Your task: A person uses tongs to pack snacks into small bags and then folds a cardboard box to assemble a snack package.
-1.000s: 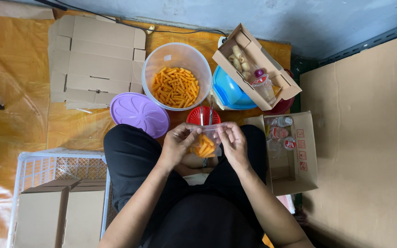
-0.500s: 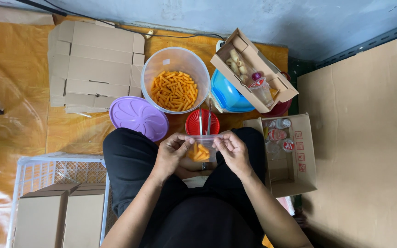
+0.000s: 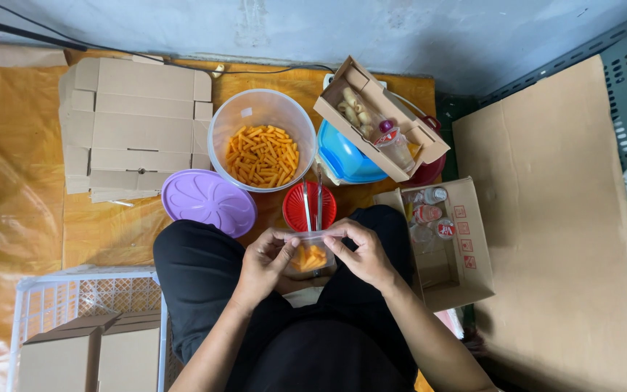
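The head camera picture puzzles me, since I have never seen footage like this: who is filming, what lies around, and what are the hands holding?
The camera sits on a person's head and looks straight down, so you see their own lap and arms from above. The person sits on the floor in dark trousers. The left hand and the right hand together hold a small clear bag with orange snack sticks in it, the fingers pinching its top edge. In front stands a big clear tub of the same orange sticks, with a purple lid beside it and a red dish just beyond the bag. Flattened cardboard lies to the left, a blue container and two open boxes to the right.
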